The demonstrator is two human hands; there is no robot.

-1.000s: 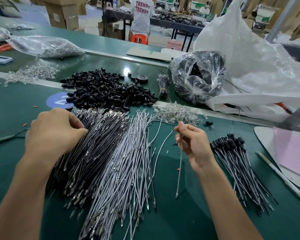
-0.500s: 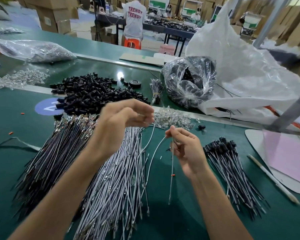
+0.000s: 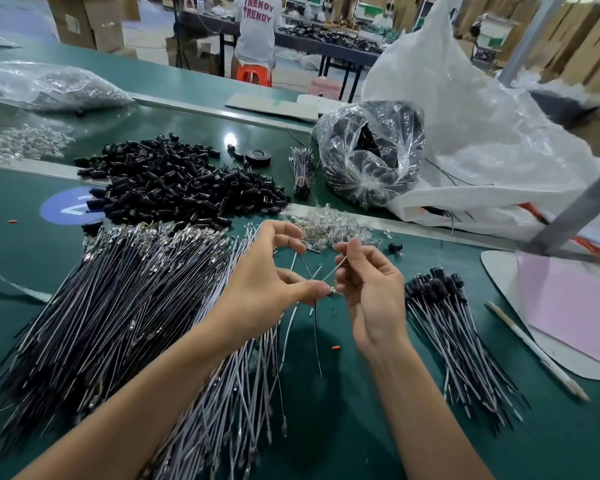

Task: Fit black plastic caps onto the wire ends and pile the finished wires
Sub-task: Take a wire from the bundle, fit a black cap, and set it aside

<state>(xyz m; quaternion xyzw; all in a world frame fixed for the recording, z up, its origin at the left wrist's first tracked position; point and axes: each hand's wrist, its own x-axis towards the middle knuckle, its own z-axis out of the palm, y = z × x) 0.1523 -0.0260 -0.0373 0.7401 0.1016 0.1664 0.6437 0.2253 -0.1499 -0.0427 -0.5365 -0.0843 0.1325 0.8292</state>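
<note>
1. The left hand [image 3: 274, 282] pinches a thin wire [image 3: 317, 341] with thumb and finger. The right hand [image 3: 371, 296] pinches the same wire higher up. The two hands almost touch.
2. The wire's tail hangs toward 6 o'clock, over the bare green table [image 3: 343, 427] between the arms.
3. The black caps [image 3: 174, 188] lie in a heap at 11 o'clock, well apart from the hands.
4. The finished wires [image 3: 454, 341] lie at 3 o'clock, just beside the right hand.
5. Dark wires [image 3: 101, 306] and white wires [image 3: 229, 403] crowd 8 o'clock, under the left arm.
6. A pen [image 3: 534, 348] lies at 4 o'clock, along a white board [image 3: 499, 282] edge.
</note>
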